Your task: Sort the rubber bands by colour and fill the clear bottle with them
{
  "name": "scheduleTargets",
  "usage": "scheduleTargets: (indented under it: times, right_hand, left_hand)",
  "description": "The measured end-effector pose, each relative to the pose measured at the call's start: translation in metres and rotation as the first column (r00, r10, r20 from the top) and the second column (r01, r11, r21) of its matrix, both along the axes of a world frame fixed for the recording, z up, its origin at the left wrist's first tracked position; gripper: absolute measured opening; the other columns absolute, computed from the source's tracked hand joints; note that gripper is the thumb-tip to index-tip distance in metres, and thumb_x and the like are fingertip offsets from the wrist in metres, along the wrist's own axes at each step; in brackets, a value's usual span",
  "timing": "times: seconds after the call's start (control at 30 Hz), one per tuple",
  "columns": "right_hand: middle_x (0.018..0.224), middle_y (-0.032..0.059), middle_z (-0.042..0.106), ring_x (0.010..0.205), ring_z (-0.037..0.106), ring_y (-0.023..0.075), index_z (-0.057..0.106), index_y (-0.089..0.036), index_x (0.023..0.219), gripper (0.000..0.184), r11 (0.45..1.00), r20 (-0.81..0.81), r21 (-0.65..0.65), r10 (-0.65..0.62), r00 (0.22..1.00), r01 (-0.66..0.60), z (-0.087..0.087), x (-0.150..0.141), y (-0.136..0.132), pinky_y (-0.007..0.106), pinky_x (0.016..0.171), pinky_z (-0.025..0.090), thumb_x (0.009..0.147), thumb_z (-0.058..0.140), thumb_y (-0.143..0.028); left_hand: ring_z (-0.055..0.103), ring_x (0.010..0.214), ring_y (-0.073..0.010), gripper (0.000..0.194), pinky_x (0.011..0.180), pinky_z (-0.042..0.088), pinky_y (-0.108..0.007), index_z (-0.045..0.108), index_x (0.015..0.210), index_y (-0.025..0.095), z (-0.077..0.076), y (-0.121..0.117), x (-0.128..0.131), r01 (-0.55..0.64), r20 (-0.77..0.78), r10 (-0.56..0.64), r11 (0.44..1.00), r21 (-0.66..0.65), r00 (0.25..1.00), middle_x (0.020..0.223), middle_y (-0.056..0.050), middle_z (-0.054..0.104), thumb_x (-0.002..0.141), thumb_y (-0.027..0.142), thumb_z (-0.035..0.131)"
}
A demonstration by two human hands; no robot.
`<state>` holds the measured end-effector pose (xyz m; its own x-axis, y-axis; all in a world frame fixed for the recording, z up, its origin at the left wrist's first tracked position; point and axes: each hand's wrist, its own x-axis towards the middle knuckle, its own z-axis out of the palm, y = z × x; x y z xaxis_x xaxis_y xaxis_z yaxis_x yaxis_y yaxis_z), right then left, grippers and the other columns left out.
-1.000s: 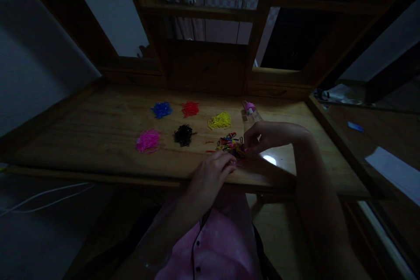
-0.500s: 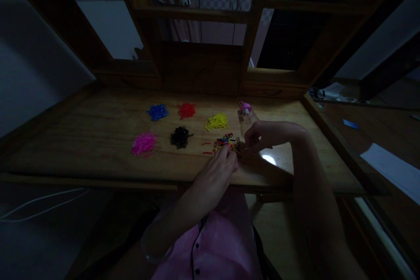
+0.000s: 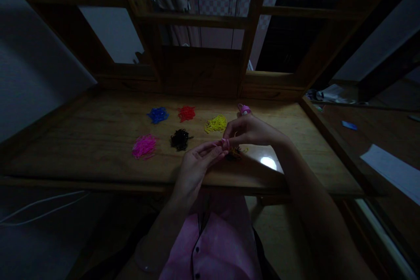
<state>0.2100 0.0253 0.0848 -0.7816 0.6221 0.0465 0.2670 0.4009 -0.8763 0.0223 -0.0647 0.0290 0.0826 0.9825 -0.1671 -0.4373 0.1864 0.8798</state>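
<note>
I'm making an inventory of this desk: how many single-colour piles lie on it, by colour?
Blue pile: 1
Red pile: 1
Yellow pile: 1
Pink pile: 1
Black pile: 1
Total: 5, not counting the partly hidden mixed heap.

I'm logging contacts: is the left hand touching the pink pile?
No: the left hand is apart from the pink pile, its fingertips and those of the right hand meeting at a small pink piece.
</note>
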Motion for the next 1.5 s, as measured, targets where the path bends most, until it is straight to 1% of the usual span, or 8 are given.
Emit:
scheduleTargets:
  times: [0.27, 0.4, 0.63, 0.83, 0.97, 1.1, 1.27, 1.5]
  right_hand:
    - [0.089, 0.0056, 0.069, 0.081, 0.062, 0.0158, 0.075, -0.017, 0.088, 0.022, 0.98, -0.049, 0.197, -0.027, 0.998, 0.036, -0.003, -0.009, -0.002, 0.027, 0.071, 0.047, 0.08, 0.073, -0.038]
    - [0.092, 0.005, 0.066, 0.081, 0.059, 0.0149, 0.076, -0.021, 0.093, 0.019, 0.969, -0.001, 0.245, 0.025, 1.0, -0.024, -0.005, -0.011, -0.003, 0.027, 0.071, 0.045, 0.084, 0.069, -0.036]
    - [0.1, 0.0059, 0.067, 0.087, 0.059, 0.0157, 0.074, -0.021, 0.099, 0.019, 0.968, 0.021, 0.243, 0.062, 0.998, -0.065, 0.0, -0.011, -0.004, 0.028, 0.076, 0.044, 0.089, 0.063, -0.034]
    - [0.09, 0.0054, 0.067, 0.079, 0.059, 0.0145, 0.072, -0.018, 0.089, 0.025, 0.971, -0.044, 0.235, -0.042, 0.998, 0.051, 0.0, -0.012, -0.005, 0.026, 0.069, 0.044, 0.085, 0.067, -0.043]
    - [0.081, 0.0045, 0.065, 0.072, 0.056, 0.014, 0.07, -0.016, 0.084, 0.033, 0.945, -0.19, 0.172, -0.245, 0.951, 0.278, 0.001, -0.011, -0.004, 0.026, 0.063, 0.042, 0.082, 0.067, -0.049]
    - [0.075, 0.002, 0.062, 0.065, 0.05, 0.011, 0.07, -0.017, 0.085, 0.032, 0.897, -0.266, 0.074, -0.404, 0.875, 0.436, 0.003, -0.006, 0.0, 0.024, 0.057, 0.038, 0.081, 0.067, -0.049]
    - [0.07, 0.0004, 0.058, 0.06, 0.043, 0.0088, 0.069, -0.016, 0.083, 0.032, 0.879, -0.267, 0.016, -0.456, 0.849, 0.477, -0.001, -0.003, 0.005, 0.024, 0.054, 0.032, 0.083, 0.065, -0.048]
    - [0.068, -0.0005, 0.056, 0.058, 0.042, 0.0087, 0.07, -0.016, 0.084, 0.034, 0.881, -0.268, 0.027, -0.45, 0.852, 0.473, -0.01, -0.004, 0.012, 0.023, 0.052, 0.031, 0.083, 0.064, -0.05]
  left_hand:
    - [0.062, 0.117, -0.0236, 0.015, 0.109, 0.047, -0.036, 0.068, 0.095, 0.009, 0.003, -0.001, 0.003, 0.092, 0.375, -0.038, 0.987, -0.129, 0.926, 0.112, -0.013, 0.07, 0.087, 0.012, 0.055]
    - [0.063, 0.115, -0.0228, 0.017, 0.108, 0.048, -0.039, 0.065, 0.086, 0.011, 0.007, 0.003, 0.0, 0.075, 0.408, 0.016, 0.976, -0.206, 0.913, 0.101, -0.013, 0.071, 0.091, 0.015, 0.049]
    - [0.061, 0.119, -0.0216, 0.02, 0.107, 0.049, -0.033, 0.065, 0.091, 0.01, 0.007, 0.006, -0.003, 0.071, 0.449, 0.028, 0.977, -0.202, 0.893, 0.111, -0.014, 0.069, 0.093, 0.015, 0.046]
    - [0.056, 0.125, -0.0215, 0.026, 0.109, 0.047, -0.03, 0.066, 0.103, 0.008, 0.011, 0.003, 0.002, 0.099, 0.442, -0.01, 0.979, -0.178, 0.897, 0.121, -0.014, 0.066, 0.095, 0.017, 0.043]
    - [0.057, 0.123, -0.0231, 0.027, 0.105, 0.05, -0.029, 0.066, 0.104, 0.005, 0.016, 0.003, -0.004, 0.097, 0.46, -0.003, 0.978, -0.182, 0.888, 0.121, -0.017, 0.066, 0.094, 0.015, 0.043]
    - [0.063, 0.114, -0.0214, 0.032, 0.091, 0.058, -0.027, 0.061, 0.112, 0.004, 0.03, 0.03, -0.044, -0.08, 0.478, 0.163, 0.979, -0.189, 0.863, 0.115, -0.019, 0.066, 0.092, 0.007, 0.036]
    - [0.064, 0.106, -0.0186, 0.028, 0.084, 0.059, -0.024, 0.059, 0.108, 0.005, 0.039, 0.098, -0.126, -0.362, 0.318, 0.362, 0.93, -0.06, 0.876, 0.104, -0.015, 0.067, 0.094, 0.008, 0.035]
    - [0.057, 0.093, -0.0147, 0.027, 0.086, 0.049, -0.025, 0.059, 0.088, 0.012, 0.026, 0.155, -0.181, -0.442, -0.087, 0.438, 0.897, -0.027, 0.895, 0.09, -0.009, 0.063, 0.098, 0.029, 0.04]
